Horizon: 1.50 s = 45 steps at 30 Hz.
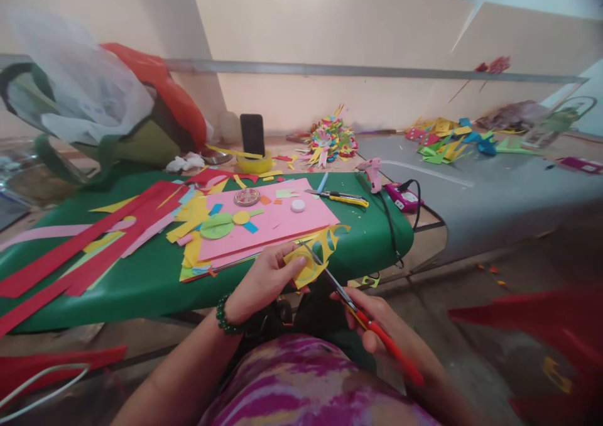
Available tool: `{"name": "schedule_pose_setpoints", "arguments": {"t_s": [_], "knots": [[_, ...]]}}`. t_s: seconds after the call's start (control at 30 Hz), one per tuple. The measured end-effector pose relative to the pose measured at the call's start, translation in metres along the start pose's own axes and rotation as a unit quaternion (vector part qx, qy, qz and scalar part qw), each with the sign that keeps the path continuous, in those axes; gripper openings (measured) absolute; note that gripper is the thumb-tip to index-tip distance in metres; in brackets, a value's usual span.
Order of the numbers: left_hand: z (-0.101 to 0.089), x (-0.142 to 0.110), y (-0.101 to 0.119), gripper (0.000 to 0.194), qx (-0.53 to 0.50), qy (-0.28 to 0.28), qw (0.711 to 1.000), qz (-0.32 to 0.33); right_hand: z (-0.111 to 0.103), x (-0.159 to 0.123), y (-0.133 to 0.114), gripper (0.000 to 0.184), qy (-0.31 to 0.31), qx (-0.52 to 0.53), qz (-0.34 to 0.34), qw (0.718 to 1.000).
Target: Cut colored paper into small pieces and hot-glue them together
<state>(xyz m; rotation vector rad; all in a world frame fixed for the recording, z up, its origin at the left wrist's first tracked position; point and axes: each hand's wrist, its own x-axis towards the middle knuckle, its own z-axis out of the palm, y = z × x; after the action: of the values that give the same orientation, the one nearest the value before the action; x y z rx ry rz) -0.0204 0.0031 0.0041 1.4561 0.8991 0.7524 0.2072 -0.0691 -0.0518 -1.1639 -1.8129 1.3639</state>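
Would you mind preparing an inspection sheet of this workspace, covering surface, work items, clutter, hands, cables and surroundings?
Surface: green cover with pink sheets stacked on it; grey covering to the right.
Work items: yellow paper with cut-out holes; scissors with red handles, blades at the paper.
Clutter: red strips, paper scraps, round tin, yellow-handled cutter.
Hands: left hand holds the yellow paper; right hand grips the scissors.
Cables: black cord near the pink glue gun; white cord at lower left.
Surroundings: pale wall behind; dark phone upright by a yellow tape roll; bags at far left.
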Motion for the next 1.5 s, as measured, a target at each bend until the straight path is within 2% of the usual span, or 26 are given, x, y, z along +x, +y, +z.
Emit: {"name": "schedule_pose_setpoints", "arguments": {"t_s": [0.3,0.67,0.83,1.1,1.37,1.5], "knots": [[-0.001,-0.002,0.002,0.041,0.01,-0.002,1.0,-0.003,-0.001,-0.001,-0.012,0.098,-0.006,-0.025,-0.003,1.0],[-0.001,-0.005,0.006,0.037,0.005,-0.019,1.0,-0.001,-0.003,-0.003,0.0,0.101,-0.007,-0.033,-0.007,0.999],[-0.003,-0.005,0.005,0.037,0.012,-0.019,1.0,-0.007,-0.005,-0.005,-0.002,0.095,-0.008,-0.043,0.0,0.999],[-0.004,-0.005,0.004,0.037,0.017,-0.029,0.999,-0.029,-0.009,-0.008,-0.008,0.095,-0.009,-0.065,0.013,0.998],[-0.006,-0.006,0.004,0.038,0.033,-0.033,0.998,-0.031,-0.01,-0.008,-0.02,0.074,-0.007,-0.088,0.024,0.996],[-0.006,-0.007,0.003,0.039,0.035,-0.027,0.999,-0.031,-0.01,-0.01,-0.015,0.06,-0.02,-0.081,0.036,0.996]]}}
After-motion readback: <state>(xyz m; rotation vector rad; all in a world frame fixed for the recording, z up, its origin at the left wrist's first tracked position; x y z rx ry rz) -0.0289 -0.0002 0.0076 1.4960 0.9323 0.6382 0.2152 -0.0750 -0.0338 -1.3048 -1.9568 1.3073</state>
